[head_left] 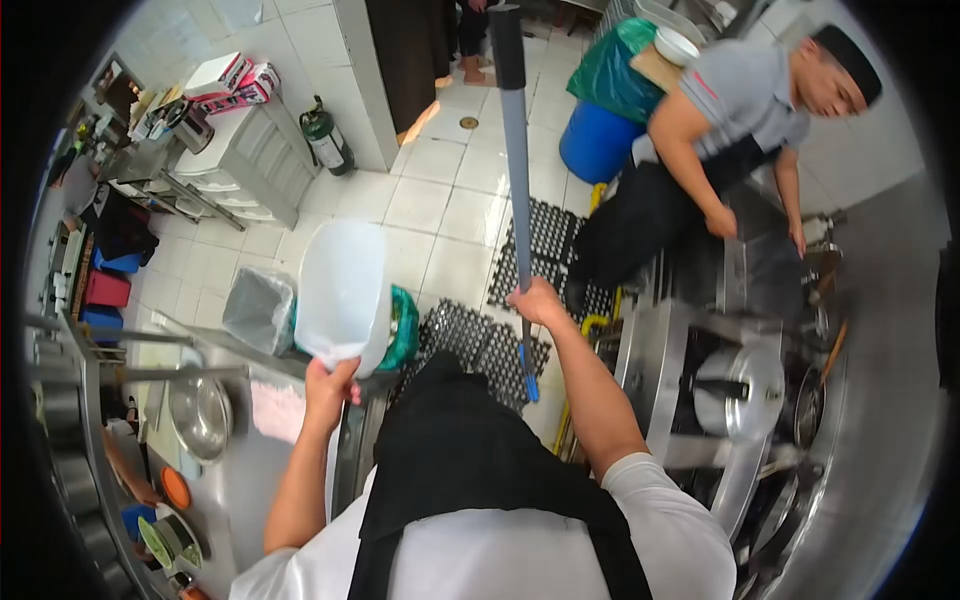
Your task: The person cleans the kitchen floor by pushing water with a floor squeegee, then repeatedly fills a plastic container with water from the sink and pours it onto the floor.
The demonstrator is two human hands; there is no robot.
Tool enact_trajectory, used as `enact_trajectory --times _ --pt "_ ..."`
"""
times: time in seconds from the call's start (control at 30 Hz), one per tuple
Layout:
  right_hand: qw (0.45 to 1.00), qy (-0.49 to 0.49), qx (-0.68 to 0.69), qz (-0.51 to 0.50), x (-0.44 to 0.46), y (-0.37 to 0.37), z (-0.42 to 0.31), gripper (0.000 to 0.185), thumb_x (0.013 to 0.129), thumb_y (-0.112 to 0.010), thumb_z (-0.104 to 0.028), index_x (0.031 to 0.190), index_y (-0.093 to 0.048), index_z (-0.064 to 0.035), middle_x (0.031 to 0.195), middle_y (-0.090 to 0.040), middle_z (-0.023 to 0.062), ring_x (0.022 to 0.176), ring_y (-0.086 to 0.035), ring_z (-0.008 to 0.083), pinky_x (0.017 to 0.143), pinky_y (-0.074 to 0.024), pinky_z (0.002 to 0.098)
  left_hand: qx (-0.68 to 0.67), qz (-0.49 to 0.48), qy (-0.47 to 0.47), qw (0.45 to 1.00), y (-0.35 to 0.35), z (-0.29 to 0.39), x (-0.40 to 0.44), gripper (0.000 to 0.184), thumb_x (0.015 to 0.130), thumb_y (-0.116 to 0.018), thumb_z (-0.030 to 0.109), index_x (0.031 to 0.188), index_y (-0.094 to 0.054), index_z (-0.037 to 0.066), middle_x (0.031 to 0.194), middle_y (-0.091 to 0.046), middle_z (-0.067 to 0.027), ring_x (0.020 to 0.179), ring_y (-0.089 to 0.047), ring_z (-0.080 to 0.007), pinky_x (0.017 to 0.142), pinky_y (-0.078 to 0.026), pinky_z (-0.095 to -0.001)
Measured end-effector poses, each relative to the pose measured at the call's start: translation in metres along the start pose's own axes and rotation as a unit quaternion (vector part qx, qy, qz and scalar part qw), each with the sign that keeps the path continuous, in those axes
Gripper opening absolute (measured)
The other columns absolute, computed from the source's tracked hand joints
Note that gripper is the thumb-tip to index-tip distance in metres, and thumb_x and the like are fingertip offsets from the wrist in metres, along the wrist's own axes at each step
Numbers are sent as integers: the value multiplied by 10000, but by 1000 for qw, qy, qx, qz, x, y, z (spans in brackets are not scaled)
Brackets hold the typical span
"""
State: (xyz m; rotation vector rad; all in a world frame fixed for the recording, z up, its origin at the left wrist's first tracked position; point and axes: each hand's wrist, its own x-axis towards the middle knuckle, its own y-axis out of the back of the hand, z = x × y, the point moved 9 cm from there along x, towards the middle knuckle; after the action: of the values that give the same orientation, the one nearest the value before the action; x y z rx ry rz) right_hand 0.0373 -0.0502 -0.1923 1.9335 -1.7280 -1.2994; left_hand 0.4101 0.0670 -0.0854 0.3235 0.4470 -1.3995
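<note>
One white plastic scoop near a grey-lined bin — left grip clenched on its narrow end; one grey pole over black floor mats — right grip wrapped round it. Metal bowl on worktop, left side.

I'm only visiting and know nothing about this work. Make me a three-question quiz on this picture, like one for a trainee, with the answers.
1. Multiple choice: what does the person's left hand hold?
A) a steel bowl
B) a white plastic container
C) an orange lid

2. True or false: the person's right hand is empty.

3. Fill in the blank: the barrel under the green bag is coloured ____.

Key:
1. B.
2. False: it grips a grey pole.
3. Blue.
</note>
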Motion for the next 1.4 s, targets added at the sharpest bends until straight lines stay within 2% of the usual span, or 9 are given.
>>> enact_trajectory --times 0.13,0.2,0.23,0.33,0.47,0.6,0.7,1.17,1.4 --pt "998 68 -15 -11 102 54 -67 287 689 -657 -268 792 -649 0 768 -647 182 781 -638 305 725 -499 379 -42 84 12 996 12 8 55 251 786 -661 189 940 -559 20 642 -528 -11 416 -460 -87 344 -386 -234" --pt "989 142 -24 21 173 66 -83 233 666 -629 -217 671 -602 15 636 -594 184 583 -587 267 563 -469 377 -39 106 10 994 20 14 95 252 786 -663 193 941 -560 22 628 -516 -6 412 -445 -82 340 -378 -228" --pt "995 67 -73 21 181 91 -94 295 668 -621 -247 711 -614 44 699 -610 220 643 -609 300 591 -478 400 -12 107 9 994 16 25 118 261 787 -665 198 950 -557 26 617 -505 0 410 -437 -78 339 -369 -221" --pt "989 115 -31 85 228 151 -137 368 651 -629 -251 830 -633 70 815 -619 268 790 -619 362 703 -498 392 5 75 -33 997 -19 77 190 278 787 -668 205 948 -533 23 643 -521 -12 405 -439 -81 337 -372 -225" --pt "991 33 35 123 289 218 -142 348 652 -625 -244 824 -635 58 816 -628 245 779 -622 347 710 -494 389 39 -11 -82 996 -87 159 295 293 787 -667 201 957 -527 9 656 -530 -25 400 -438 -88 342 -376 -234" --pt "975 114 44 186 380 280 -148 311 648 -667 -258 722 -624 40 701 -628 203 641 -619 296 604 -488 390 105 -115 -143 977 -170 232 410 294 793 -645 187 965 -527 -21 660 -548 -46 396 -442 -96 356 -383 -233" --pt "977 114 116 137 449 321 -141 223 678 -677 -212 701 -628 4 655 -625 133 606 -603 214 579 -477 358 106 -89 -143 980 -211 274 470 256 796 -629 159 942 -540 -32 653 -560 -53 413 -485 -109 360 -400 -232" --pt "961 129 233 73 770 457 -156 132 716 -672 -132 777 -661 -16 727 -606 29 683 -540 126 622 -433 273 99 32 29 994 -296 293 645 212 794 -634 142 916 -558 -15 630 -564 -45 398 -506 -115 344 -421 -235" --pt "934 18 330 133 848 541 -114 123 707 -666 -147 760 -666 -37 637 -553 -24 586 -485 95 538 -384 255 221 -160 25 962 -430 374 837 268 770 -640 159 921 -544 -41 675 -574 -57 425 -520 -111 377 -438 -235"
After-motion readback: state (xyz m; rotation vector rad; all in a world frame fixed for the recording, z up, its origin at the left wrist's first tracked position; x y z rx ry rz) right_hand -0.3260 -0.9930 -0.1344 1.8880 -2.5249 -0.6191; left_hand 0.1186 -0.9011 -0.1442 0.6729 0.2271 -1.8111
